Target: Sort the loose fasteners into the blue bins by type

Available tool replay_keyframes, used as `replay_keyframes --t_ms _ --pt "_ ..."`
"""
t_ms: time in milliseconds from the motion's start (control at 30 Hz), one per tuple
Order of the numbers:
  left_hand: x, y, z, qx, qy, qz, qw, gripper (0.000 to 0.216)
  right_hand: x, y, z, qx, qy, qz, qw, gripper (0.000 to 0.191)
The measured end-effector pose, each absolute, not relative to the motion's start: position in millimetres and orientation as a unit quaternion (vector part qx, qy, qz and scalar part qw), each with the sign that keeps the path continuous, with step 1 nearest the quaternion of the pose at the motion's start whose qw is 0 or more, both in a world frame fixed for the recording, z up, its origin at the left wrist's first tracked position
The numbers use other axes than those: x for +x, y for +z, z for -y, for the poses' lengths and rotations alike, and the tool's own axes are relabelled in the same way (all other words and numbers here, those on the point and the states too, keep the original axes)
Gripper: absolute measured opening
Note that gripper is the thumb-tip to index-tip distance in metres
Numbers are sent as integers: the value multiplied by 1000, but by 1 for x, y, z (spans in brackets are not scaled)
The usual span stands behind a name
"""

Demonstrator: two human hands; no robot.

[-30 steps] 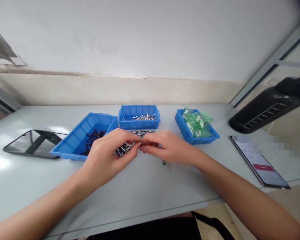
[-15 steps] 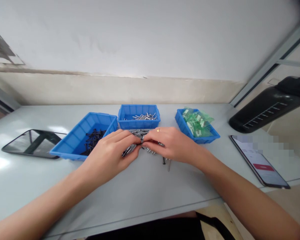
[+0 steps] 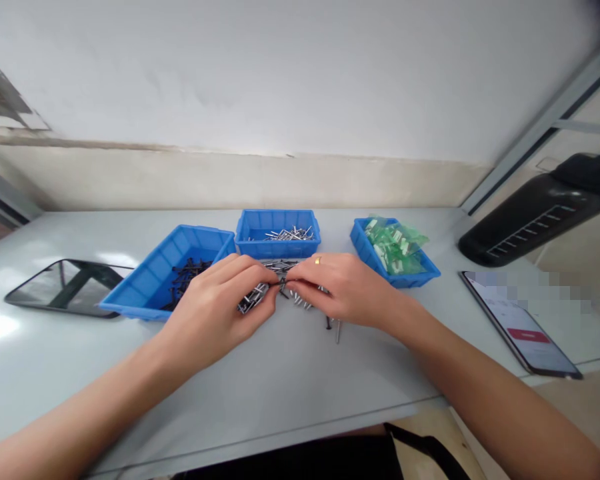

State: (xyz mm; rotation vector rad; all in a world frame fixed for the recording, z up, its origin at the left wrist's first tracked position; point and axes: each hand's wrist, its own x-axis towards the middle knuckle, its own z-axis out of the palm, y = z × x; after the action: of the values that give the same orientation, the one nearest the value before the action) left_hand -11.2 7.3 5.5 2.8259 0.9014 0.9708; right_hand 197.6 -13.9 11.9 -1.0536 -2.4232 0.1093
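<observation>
My left hand (image 3: 217, 307) is closed, with a bundle of silver nail-like pieces (image 3: 253, 298) lying in it under the fingers. Thumb and forefinger pinch the end of a dark, thin nail-like piece (image 3: 282, 283). From the other side my right hand (image 3: 343, 283), with a ring on one finger, is closed at that same piece; its fingertips partly cover it. A loose pile of silver pieces (image 3: 279, 265) lies on the table behind the fingertips. Beside the right hand lie a black nail-like piece (image 3: 329, 323) and a silver one (image 3: 338, 331).
A blue bin (image 3: 145, 277) of black pieces stands left, another blue bin (image 3: 275, 250) of silver pieces behind. The right blue bin (image 3: 414, 280) holds green packets (image 3: 395, 247). A black bottle (image 3: 525, 217), a phone (image 3: 523, 327) and a dark flat frame (image 3: 63, 287) are farther out.
The fingertips of both hands have drawn slightly apart, and the dark piece between them shows more. The silver bundle in my left hand is more exposed.
</observation>
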Motion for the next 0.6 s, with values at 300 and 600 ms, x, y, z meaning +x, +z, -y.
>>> replay_keyframes --t_ms 300,600 --pt "-11 2 -7 922 270 -278 9 10 194 4 9 -376 113 901 186 21" --pt "-11 5 -9 923 251 -293 8 12 197 8 12 -379 57 896 223 20"
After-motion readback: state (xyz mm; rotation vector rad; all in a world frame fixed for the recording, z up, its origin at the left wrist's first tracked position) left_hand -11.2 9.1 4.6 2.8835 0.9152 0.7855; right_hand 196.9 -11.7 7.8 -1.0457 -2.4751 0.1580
